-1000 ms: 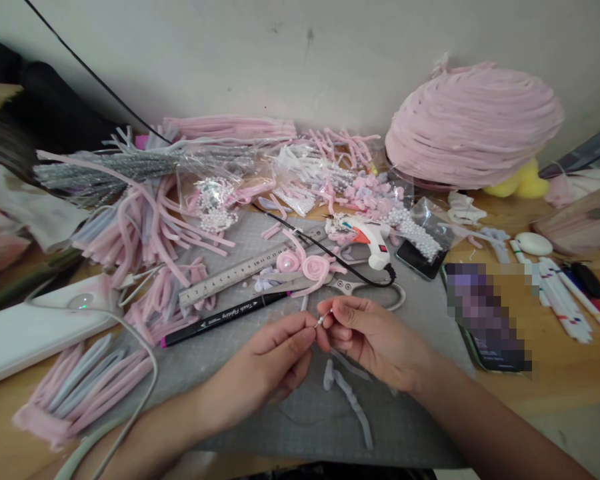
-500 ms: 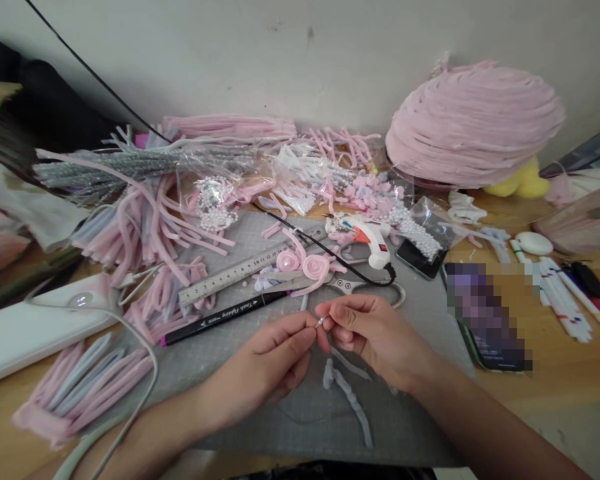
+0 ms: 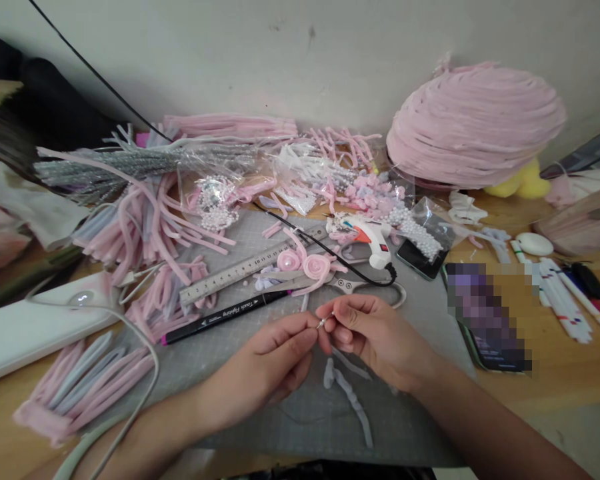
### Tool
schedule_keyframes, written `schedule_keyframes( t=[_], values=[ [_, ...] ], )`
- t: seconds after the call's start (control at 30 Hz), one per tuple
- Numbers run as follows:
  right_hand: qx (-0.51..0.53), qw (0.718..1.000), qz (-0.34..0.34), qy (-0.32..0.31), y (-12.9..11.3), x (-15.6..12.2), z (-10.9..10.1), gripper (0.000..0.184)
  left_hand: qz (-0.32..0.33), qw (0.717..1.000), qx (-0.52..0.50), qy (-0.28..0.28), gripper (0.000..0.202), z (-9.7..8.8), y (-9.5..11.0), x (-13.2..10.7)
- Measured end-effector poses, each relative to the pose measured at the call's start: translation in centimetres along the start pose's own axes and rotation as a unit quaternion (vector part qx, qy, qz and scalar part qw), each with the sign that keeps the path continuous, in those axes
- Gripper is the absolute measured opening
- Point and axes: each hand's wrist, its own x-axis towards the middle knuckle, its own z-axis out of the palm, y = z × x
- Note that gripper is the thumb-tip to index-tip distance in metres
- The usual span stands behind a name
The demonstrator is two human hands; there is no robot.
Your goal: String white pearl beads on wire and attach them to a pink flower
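My left hand [image 3: 275, 357] and my right hand [image 3: 375, 337] meet over a grey cutting mat [image 3: 230, 373]. Between their pinched fingertips they hold a tiny pearl bead on a thin wire [image 3: 322, 323]. A lilac pipe cleaner piece [image 3: 347, 393] lies on the mat just below the hands. Behind the hands rest two pink rolled rosettes [image 3: 304, 264], scissors [image 3: 360, 285], a black marker [image 3: 220, 317] and a steel ruler [image 3: 245, 268].
A white glue gun [image 3: 373, 241] with a black cord lies behind. Pink pipe cleaners [image 3: 145, 233], bags of pearls [image 3: 215, 207] and a big pink coil [image 3: 473, 123] crowd the back. A phone [image 3: 485, 313] and pens [image 3: 565, 297] lie right, a white box [image 3: 30, 330] left.
Both hands stay pinched on the bead and wire; the right fingers have shifted only slightly. Nothing else moved.
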Motion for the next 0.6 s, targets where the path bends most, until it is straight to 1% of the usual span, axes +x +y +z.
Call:
schedule_keyframes(
  t=[0.33, 0.5, 0.6],
  values=[
    [0.010, 1.000, 0.008, -0.009, -0.08, 0.02, 0.02, 0.016, -0.005, 1.000, 0.001, -0.003, 0.029, 0.05, 0.17, -0.06],
    [0.007, 1.000, 0.014, -0.011, -0.16, -0.01, 0.00, 0.017, -0.004, 1.000, 0.000, -0.017, 0.030, 0.02, 0.11, -0.10],
    [0.006, 1.000, 0.017, -0.009, -0.20, -0.04, 0.01, 0.017, -0.002, 1.000, -0.002, -0.013, 0.028, 0.02, 0.06, -0.09]
  ],
)
